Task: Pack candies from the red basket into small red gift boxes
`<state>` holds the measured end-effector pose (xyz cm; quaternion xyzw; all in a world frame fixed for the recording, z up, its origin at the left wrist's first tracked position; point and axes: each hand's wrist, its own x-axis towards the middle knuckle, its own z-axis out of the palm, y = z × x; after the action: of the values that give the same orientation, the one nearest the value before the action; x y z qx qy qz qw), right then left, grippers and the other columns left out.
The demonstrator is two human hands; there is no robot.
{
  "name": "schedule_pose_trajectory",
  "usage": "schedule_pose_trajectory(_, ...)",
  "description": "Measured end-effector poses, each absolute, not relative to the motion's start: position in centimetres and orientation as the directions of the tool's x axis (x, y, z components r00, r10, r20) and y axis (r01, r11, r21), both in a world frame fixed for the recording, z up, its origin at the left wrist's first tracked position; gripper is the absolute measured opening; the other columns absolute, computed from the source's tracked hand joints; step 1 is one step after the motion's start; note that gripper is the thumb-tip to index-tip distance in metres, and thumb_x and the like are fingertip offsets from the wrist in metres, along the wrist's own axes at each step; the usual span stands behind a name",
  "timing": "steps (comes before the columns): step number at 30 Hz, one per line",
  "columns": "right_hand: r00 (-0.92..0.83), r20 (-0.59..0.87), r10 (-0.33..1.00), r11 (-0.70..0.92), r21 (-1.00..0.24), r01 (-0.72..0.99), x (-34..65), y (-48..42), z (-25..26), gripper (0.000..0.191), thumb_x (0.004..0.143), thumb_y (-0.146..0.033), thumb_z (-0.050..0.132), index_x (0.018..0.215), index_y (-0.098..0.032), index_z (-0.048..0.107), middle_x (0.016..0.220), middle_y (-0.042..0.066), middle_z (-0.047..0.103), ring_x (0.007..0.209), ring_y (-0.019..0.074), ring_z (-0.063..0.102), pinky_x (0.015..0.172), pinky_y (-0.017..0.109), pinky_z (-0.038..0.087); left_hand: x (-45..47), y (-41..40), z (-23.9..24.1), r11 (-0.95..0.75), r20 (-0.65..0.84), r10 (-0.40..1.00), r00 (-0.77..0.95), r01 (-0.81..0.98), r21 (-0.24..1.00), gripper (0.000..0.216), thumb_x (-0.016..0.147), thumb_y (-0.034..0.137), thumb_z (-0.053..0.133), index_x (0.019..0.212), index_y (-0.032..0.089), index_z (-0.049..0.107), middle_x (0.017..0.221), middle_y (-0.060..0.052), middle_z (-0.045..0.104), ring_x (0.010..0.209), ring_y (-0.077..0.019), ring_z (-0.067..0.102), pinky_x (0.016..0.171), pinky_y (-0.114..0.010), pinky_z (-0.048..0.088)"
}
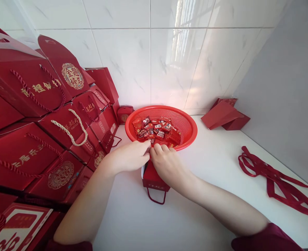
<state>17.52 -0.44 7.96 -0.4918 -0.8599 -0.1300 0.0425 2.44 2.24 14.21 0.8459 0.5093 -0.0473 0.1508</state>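
A small dark-red gift box (pixel 155 182) with a cord handle lies on the white table before me. My left hand (pixel 133 155) and my right hand (pixel 166 162) meet over its far end, fingers bent and closed, fingertips nearly touching. Whatever sits between the fingertips is too small and covered to make out. My right hand hides part of the box. Just beyond the hands stands a red plastic basket (pixel 192 134) with perforated walls. Several red-wrapped sweets (pixel 160 134) lie in it, and my knuckles overlap its near rim.
Stacked red gift boxes (pixel 46 85) with rope handles fill the left side. A small red box (pixel 125 114) stands by the basket's left edge. Red folded card pieces (pixel 223 115) rest at the back right, and dark-red ribbon (pixel 271 174) lies at the right. A tiled wall (pixel 122 52) rises behind.
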Motion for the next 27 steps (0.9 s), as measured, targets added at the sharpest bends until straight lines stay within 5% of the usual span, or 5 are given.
schedule_pose_trajectory(6, -0.551, 0.185, 0.814, 0.517, 0.202, 0.832, 18.2, -0.5, 9.0, 0.026, 0.09, -0.003, 0.037, 0.101, -0.01, 0.06, 0.093, 0.013, 0.06, 0.079, 0.0236, 0.062, 0.065, 0.034, 0.044, 2.3, 2.2, 14.5, -0.389, -0.269, 0.842, 0.468, 0.871, 0.3, 0.005, 0.086, 0.026, 0.042, 0.083, 0.022, 0.041, 0.071, 0.0, 0.056, 0.062, -0.0181, 0.054, 0.055, -0.03, 0.036)
schedule_pose_trajectory(13, -0.414, 0.104, 0.905, 0.403, 0.11, 0.909, 19.1, -0.8, 9.7, 0.013, 0.091, -0.013, 0.049, 0.099, -0.011, 0.059, 0.09, 0.014, 0.065, 0.079, 0.0278, 0.068, 0.063, 0.035, 0.048, 2.5, 2.5, 14.8, -0.391, -0.272, 0.75, 0.603, 0.735, 0.554, 0.011, 0.088, 0.019, 0.036, 0.084, 0.022, 0.046, 0.076, 0.001, 0.06, 0.069, -0.0164, 0.057, 0.061, -0.029, 0.041)
schedule_pose_trajectory(19, -0.207, -0.004, 0.978, 0.207, 0.025, 0.978, 20.6, -1.4, 10.9, 0.019, 0.098, -0.028, 0.046, 0.099, -0.011, 0.055, 0.075, 0.012, 0.065, 0.069, 0.0275, 0.069, 0.052, 0.029, 0.04, 3.0, 2.9, 14.0, -0.517, -0.356, 0.617, 0.702, 0.702, 0.489, 0.011, 0.08, 0.024, 0.059, 0.09, 0.021, 0.056, 0.084, 0.0, 0.064, 0.074, -0.0163, 0.06, 0.062, -0.026, 0.043)
schedule_pose_trajectory(27, -0.614, -0.14, 0.777, 0.587, -0.19, 0.787, 24.2, -1.1, 13.2, 0.023, 0.095, -0.014, 0.035, 0.083, -0.017, 0.054, 0.071, 0.004, 0.06, 0.056, 0.0152, 0.051, 0.049, 0.028, 0.029, 3.0, 2.5, 12.9, -0.495, -0.347, 0.738, 0.578, 0.814, 0.305, 0.022, 0.071, 0.035, 0.069, 0.072, 0.021, 0.052, 0.072, 0.001, 0.06, 0.062, -0.0166, 0.054, 0.051, -0.027, 0.033)
